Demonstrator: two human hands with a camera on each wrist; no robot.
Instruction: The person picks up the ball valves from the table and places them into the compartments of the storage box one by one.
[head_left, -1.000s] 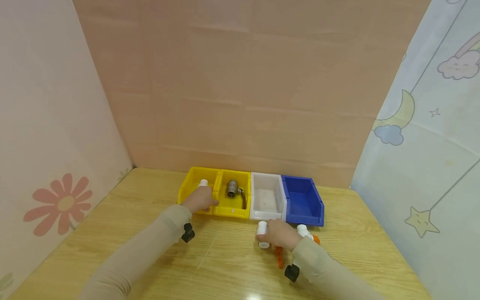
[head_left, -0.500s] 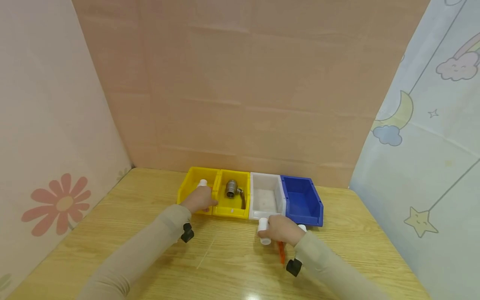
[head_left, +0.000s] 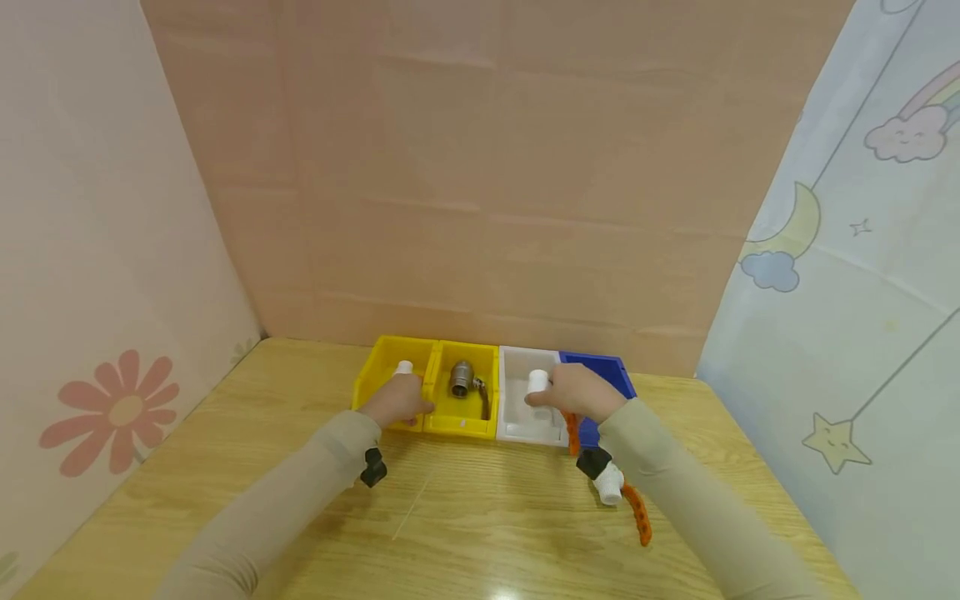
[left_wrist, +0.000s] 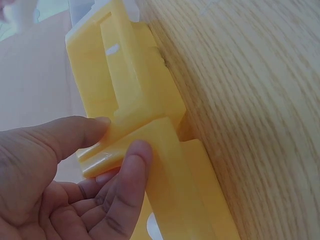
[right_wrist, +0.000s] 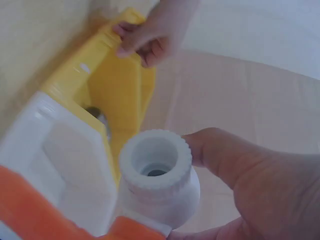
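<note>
Your right hand [head_left: 581, 392] has brought the gripped white valve [head_left: 537, 382] over the white bin [head_left: 525, 433]. Your left hand [head_left: 395, 400] pinches yellow bin walls [left_wrist: 150, 129].

White valve [right_wrist: 159, 200], orange handle [right_wrist: 35, 205], yellow bins [head_left: 432, 367], white bin [head_left: 516, 415], blue bin [head_left: 611, 369]

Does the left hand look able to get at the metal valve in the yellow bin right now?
Probably yes: the left hand is close beside the metal valve, with nothing covering it from above. It would likely need to release the adjoining yellow walls first.
</note>
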